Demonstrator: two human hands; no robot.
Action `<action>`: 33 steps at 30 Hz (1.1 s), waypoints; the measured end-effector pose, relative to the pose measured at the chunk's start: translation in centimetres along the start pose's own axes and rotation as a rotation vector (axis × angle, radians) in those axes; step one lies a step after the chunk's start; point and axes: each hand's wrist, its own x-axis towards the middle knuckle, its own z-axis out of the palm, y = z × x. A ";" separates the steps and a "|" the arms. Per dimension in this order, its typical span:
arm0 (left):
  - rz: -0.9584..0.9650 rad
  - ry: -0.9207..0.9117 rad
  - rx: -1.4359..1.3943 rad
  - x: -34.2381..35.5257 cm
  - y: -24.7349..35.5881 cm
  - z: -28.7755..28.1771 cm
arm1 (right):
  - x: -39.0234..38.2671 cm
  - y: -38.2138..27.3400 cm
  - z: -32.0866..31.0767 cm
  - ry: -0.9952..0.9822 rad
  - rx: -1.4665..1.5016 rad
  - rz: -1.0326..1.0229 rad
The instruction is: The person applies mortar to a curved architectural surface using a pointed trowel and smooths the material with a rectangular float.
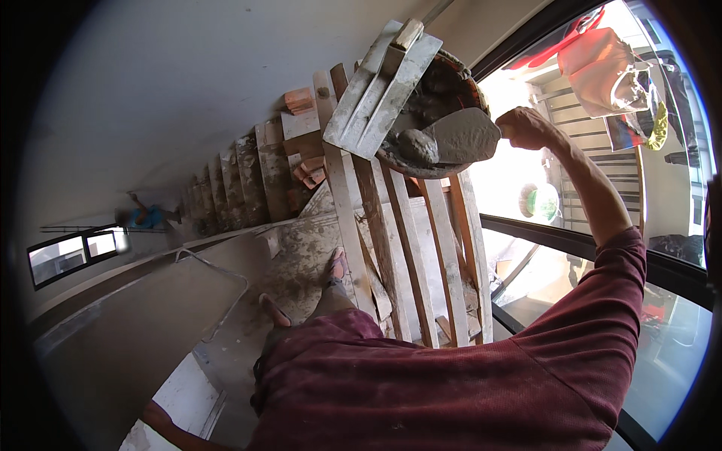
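Note:
At the upper right my right hand (525, 128) is closed around the handle of a trowel (470, 135), whose blade is coated in wet grey mortar. The blade lies over a round tub (429, 170) of mortar, with a lump of mortar (417, 146) beside it. A flat metal plastering float (380, 90) with a wooden grip (407, 35) leans across the tub's left rim. Far from these, my left hand (155, 416) shows at the lower left by a pale white panel; its fingers cannot be made out.
The tub rests on long wooden planks (406, 240). Stairs (248, 177) run off to the left, with bricks (310, 171) on them. A dark-framed window (571, 244) stands at my right, with hanging clothes (602, 71) beyond. Another person in blue (147, 216) is far left.

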 end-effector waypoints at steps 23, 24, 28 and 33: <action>-0.872 -0.398 -0.086 -7.8 -11.8 2.4 | -8.1 -17.3 13.7 0.595 0.764 0.874; -0.905 -0.606 -0.048 -9.1 -12.3 3.9 | -8.6 -17.1 16.1 0.700 0.878 0.804; -0.905 -1.373 0.026 -12.0 -20.8 5.9 | -8.1 -28.1 11.8 0.802 0.998 0.626; -0.734 -1.722 0.171 -13.3 -26.6 8.4 | -6.5 -45.6 12.9 0.837 1.467 0.512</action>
